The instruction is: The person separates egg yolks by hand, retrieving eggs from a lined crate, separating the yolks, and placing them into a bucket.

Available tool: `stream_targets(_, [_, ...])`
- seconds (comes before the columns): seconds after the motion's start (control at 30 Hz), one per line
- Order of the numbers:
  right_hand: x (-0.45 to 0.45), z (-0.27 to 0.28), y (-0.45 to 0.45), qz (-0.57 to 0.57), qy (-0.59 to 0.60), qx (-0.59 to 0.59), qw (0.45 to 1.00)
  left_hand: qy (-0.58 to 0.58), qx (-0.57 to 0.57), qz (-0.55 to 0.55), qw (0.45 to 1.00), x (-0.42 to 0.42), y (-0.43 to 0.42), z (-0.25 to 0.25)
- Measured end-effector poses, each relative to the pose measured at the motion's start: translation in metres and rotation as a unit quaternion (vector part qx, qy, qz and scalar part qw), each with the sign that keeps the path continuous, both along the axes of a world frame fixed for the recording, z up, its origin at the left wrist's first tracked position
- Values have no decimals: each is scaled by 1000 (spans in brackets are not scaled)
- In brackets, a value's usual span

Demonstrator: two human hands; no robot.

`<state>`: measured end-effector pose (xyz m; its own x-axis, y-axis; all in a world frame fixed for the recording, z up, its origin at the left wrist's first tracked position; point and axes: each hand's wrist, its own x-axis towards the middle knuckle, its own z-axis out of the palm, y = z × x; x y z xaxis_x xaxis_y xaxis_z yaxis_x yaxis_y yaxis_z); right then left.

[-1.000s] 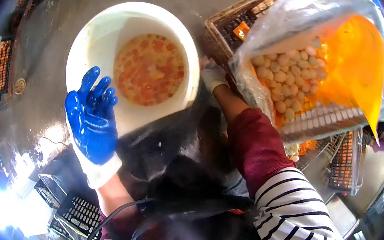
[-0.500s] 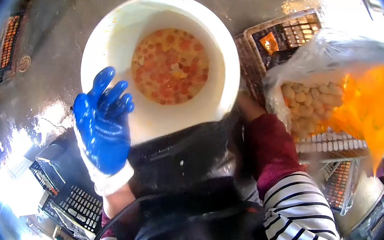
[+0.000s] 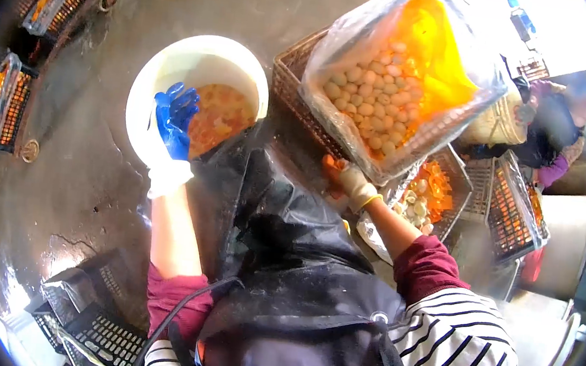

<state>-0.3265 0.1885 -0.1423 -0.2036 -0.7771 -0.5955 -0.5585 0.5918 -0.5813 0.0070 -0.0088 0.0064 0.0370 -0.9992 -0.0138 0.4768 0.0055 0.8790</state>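
My left hand (image 3: 174, 124), in a blue-coated glove with a white cuff, reaches over a white bucket (image 3: 146, 96) with its fingers apart, holding nothing. Inside the bucket is an orange-yellow liquid (image 3: 225, 115) with rounded lumps like yolks. My right hand (image 3: 350, 178), in a white glove with orange fingertips, is beside the lower edge of a brown plastic crate (image 3: 296, 115). Its fingers look stretched out; whether they touch the crate I cannot tell. Above that hand, many eggs (image 3: 370, 95) lie in a clear plastic-lined crate, with an orange sheet (image 3: 438, 62) beside them.
A box with orange pieces and pale shells (image 3: 424, 197) stands right of my right hand. Further right are a person (image 3: 559, 129), a beige bucket (image 3: 492, 122) and another crate (image 3: 515, 213). Black crates (image 3: 102, 334) stand at lower left, more crates (image 3: 8, 103) at far left. The floor is wet.
The view has shifted, so the bucket looks smaller and lower. My left hand has come from the bucket's outer left side to over its opening. My right hand, hidden and blurred before, now shows.
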Motion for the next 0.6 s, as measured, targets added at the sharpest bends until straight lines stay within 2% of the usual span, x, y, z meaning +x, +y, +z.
stream_targets(0.03, [12,37,-12,-73,-63,-3,995,-14,-5,2,1000,2,3,3])
stream_targets(0.07, [25,74,-24,-145,-120,-9,982,45,-4,-36,998,11,-2,-5])
stream_targets(0.13, [41,131,-59,-136,-281,-193,930,121,-9,-97,988,24,-17,-23])
stream_targets(0.17, [71,203,-61,-135,-258,-255,922,141,-18,-118,983,24,-21,-24])
stream_targets(0.2, [88,239,-67,-109,-261,-313,907,121,-23,-110,986,17,-13,-5])
stream_targets(0.23, [98,252,-79,-70,-267,-373,886,98,-27,-97,990,9,1,30])
stream_targets(0.3, [122,243,-115,-18,-320,-442,838,15,-68,-72,995,1,10,64])
stream_targets(0.33, [141,204,-148,-21,-428,-455,781,-5,-97,-69,993,2,15,74])
stream_targets(0.37, [155,195,-163,61,-240,-426,870,-24,-126,-70,989,2,22,83])
stream_targets(0.4, [169,186,-178,158,-41,-391,906,-43,-151,-73,985,-1,26,87])
stream_targets(0.43, [169,127,-199,224,123,-387,886,-73,-141,-37,987,2,17,75])
stream_targets(0.5, [163,83,-222,136,-59,-364,920,-81,-113,-4,990,8,13,65])
stream_targets(0.53, [152,108,-202,41,-212,-331,919,-53,-77,16,995,11,12,55])
stream_targets(0.57, [140,136,-181,-69,-355,-302,882,-31,-71,7,997,14,11,45])
stream_targets(0.6, [121,164,-156,-103,-315,-312,890,-10,-66,-6,998,16,8,34])
